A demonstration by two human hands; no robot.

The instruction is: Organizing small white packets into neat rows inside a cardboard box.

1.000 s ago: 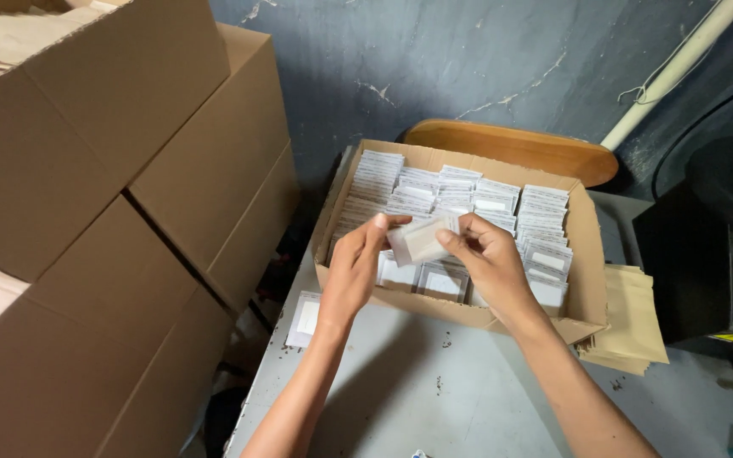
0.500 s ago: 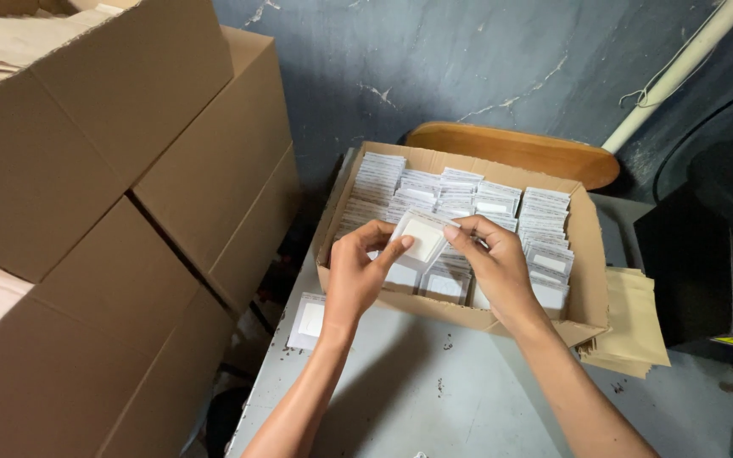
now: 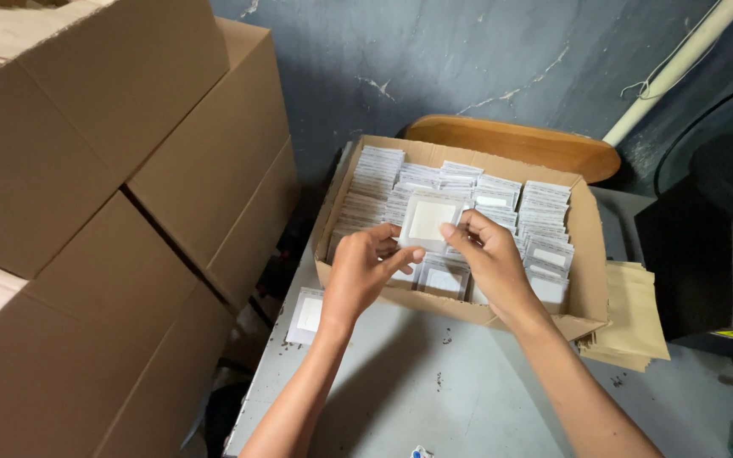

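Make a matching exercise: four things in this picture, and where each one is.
Things:
1. square white packet
2. open cardboard box of packets
3. stack of tan paper envelopes
4. single flat white packet

Places:
A. on the table, right of the box
B. between both hands
C. on the table, left of the box
D. at the table's far end

Pairs: 1-B, 2-D, 3-A, 4-C
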